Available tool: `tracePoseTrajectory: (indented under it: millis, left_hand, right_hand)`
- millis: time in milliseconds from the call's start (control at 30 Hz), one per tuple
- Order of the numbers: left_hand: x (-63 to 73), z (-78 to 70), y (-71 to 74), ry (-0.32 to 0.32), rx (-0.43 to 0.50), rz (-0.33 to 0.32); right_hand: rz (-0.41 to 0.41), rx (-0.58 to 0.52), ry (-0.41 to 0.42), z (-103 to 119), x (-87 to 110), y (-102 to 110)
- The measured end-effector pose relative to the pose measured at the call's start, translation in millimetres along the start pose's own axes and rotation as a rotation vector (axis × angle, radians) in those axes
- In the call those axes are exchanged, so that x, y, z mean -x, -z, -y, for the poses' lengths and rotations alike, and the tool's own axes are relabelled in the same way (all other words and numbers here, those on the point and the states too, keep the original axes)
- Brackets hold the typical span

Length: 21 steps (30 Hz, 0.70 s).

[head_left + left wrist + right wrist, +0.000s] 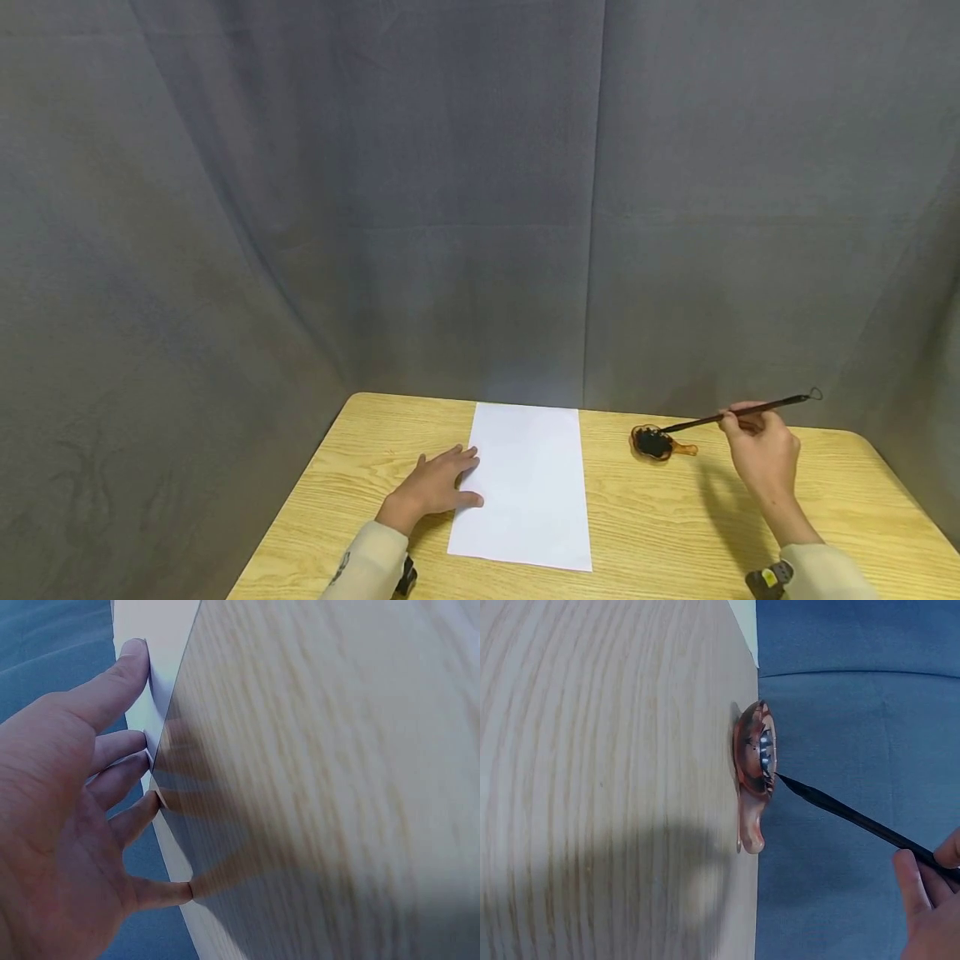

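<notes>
A white sheet of paper (pixel 528 492) lies on the table, and my left hand (pixel 438 483) rests on its left edge with the fingers spread. In the left wrist view the thumb and fingertips of that hand (pixel 67 810) touch the paper and the wood beside it. My right hand (pixel 765 454) pinches a dark writing brush (pixel 772 406) that slants down to the left. Its tip is at a small brown dish (pixel 684 449) with a short handle, which holds black ink (pixel 652 442). From the right wrist view, the brush tip (pixel 787 782) meets the dish's rim (pixel 750 750).
The light wooden table (pixel 337 500) has rounded far corners. Grey cloth (pixel 465 208) hangs behind it and along both sides. A dark wrist device (pixel 768 579) sits at the right sleeve.
</notes>
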<state>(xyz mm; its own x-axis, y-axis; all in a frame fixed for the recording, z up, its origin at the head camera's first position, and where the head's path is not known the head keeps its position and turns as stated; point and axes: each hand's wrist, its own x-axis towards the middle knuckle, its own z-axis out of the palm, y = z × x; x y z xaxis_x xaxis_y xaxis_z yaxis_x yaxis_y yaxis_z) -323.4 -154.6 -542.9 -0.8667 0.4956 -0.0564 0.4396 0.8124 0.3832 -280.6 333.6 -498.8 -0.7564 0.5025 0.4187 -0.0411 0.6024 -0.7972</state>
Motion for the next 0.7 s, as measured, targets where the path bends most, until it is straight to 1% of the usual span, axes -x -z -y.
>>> tracePoseTrajectory:
  millis: [200, 433, 700]
  left_hand:
    - [0.3, -0.2, 0.3, -0.005, 0.0, -0.006]
    - [0.9, -1.1, 0.0, -0.001, 0.004, -0.007]
    - [0.3, -1.6, 2.0, -0.003, 0.012, -0.004]
  right_hand:
    - [0.023, 0.031, 0.02, -4.1, 1.4, -0.6]
    - [0.004, 0.063, 0.028, -7.1, 2.5, 0.8]
    - [-0.023, 0.068, 0.04, -3.0, 1.7, 8.7]
